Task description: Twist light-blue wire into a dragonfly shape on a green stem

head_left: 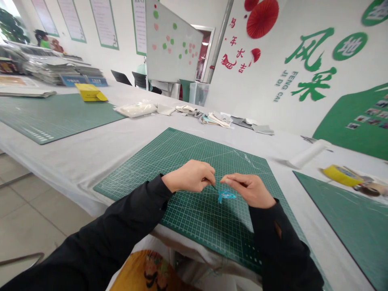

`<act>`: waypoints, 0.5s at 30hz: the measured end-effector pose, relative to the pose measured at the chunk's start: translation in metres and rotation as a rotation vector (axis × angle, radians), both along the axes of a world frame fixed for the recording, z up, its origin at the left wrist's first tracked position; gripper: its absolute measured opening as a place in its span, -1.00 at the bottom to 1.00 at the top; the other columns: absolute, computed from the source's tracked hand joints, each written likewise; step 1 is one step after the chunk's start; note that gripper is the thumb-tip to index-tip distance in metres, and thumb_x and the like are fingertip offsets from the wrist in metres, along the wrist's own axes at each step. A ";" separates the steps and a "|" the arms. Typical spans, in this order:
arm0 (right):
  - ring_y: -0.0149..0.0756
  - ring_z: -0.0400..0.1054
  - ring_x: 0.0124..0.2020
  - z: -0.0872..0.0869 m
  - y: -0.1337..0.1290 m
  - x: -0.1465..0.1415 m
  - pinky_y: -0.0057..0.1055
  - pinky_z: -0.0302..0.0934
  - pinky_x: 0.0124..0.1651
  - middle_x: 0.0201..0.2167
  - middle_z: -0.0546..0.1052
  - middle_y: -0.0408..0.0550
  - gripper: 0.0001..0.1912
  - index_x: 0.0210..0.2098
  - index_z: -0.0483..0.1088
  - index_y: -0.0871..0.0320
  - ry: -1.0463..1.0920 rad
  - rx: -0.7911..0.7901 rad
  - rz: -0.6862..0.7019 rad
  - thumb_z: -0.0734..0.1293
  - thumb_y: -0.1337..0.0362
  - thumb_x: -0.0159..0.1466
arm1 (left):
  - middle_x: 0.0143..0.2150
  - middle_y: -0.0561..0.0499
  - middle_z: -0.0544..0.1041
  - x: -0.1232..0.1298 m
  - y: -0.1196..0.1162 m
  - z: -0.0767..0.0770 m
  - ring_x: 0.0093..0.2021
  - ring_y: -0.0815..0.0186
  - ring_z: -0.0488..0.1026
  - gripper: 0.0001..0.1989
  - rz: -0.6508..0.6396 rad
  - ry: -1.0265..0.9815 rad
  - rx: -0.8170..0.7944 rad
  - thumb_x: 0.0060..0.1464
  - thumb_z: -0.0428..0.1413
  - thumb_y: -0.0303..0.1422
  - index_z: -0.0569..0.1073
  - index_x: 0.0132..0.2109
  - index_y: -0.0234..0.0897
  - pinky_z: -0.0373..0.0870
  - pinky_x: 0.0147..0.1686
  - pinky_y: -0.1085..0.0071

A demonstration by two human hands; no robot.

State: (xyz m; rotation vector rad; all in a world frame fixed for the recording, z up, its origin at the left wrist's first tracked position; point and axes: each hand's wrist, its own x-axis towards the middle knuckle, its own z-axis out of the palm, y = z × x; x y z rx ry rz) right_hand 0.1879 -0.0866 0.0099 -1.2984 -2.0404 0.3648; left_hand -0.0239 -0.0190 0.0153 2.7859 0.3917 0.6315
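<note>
Left hand [192, 176] is pinching a thin dark thing [215, 188], tiny blue piece [226, 195] is sitting right by its end over the green mat [182, 149], looking bright, kinda ragged, pale-flecked. Right hand's [250, 189] fingers are pinching together, can't tell on what.

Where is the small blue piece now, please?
In the head view, the small blue piece is right of centre, below the fingertips of the right hand, over the middle cutting mat.
</note>
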 end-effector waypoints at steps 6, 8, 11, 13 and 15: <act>-0.28 0.51 -0.34 -0.002 0.003 0.005 -0.40 0.39 -0.26 -0.39 0.62 -0.06 -0.76 -0.38 0.56 0.15 0.119 -0.153 0.014 0.29 0.17 0.20 | -0.37 0.02 0.53 -0.001 0.000 0.003 -0.32 0.39 0.44 -0.76 -0.185 -0.078 -0.318 0.02 0.06 -0.58 0.59 -0.30 -0.27 0.28 -0.30 0.52; -0.27 0.51 -0.34 -0.004 0.004 0.004 -0.37 0.39 -0.24 -0.39 0.62 -0.04 -0.76 -0.38 0.56 0.16 0.136 -0.138 0.007 0.30 0.17 0.20 | -0.38 0.00 0.53 -0.002 0.001 0.005 -0.35 0.41 0.42 -0.78 -0.228 -0.117 -0.413 0.02 0.07 -0.58 0.60 -0.29 -0.29 0.28 -0.34 0.53; -0.26 0.50 -0.35 -0.005 0.005 0.000 -0.35 0.39 -0.23 -0.39 0.62 -0.03 -0.75 -0.39 0.56 0.17 0.173 -0.117 -0.002 0.30 0.16 0.20 | -0.39 -0.02 0.51 -0.003 0.002 0.008 -0.41 0.43 0.39 -0.82 -0.244 -0.175 -0.508 0.01 0.10 -0.55 0.60 -0.29 -0.31 0.27 -0.39 0.53; -0.26 0.50 -0.38 -0.005 0.004 -0.001 -0.36 0.39 -0.27 -0.42 0.62 -0.02 -0.75 -0.40 0.56 0.18 0.206 -0.103 -0.008 0.31 0.16 0.19 | -0.39 -0.02 0.50 -0.004 0.002 0.010 -0.41 0.43 0.38 -0.84 -0.227 -0.211 -0.542 0.01 0.12 -0.53 0.59 -0.29 -0.32 0.27 -0.39 0.51; -0.26 0.49 -0.41 -0.005 0.004 -0.002 -0.38 0.38 -0.32 -0.44 0.61 -0.03 -0.76 -0.41 0.56 0.18 0.250 -0.082 -0.009 0.32 0.16 0.17 | -0.38 -0.02 0.50 -0.005 0.002 0.011 -0.39 0.42 0.39 -0.86 -0.207 -0.248 -0.559 0.01 0.13 -0.52 0.59 -0.30 -0.33 0.29 -0.36 0.50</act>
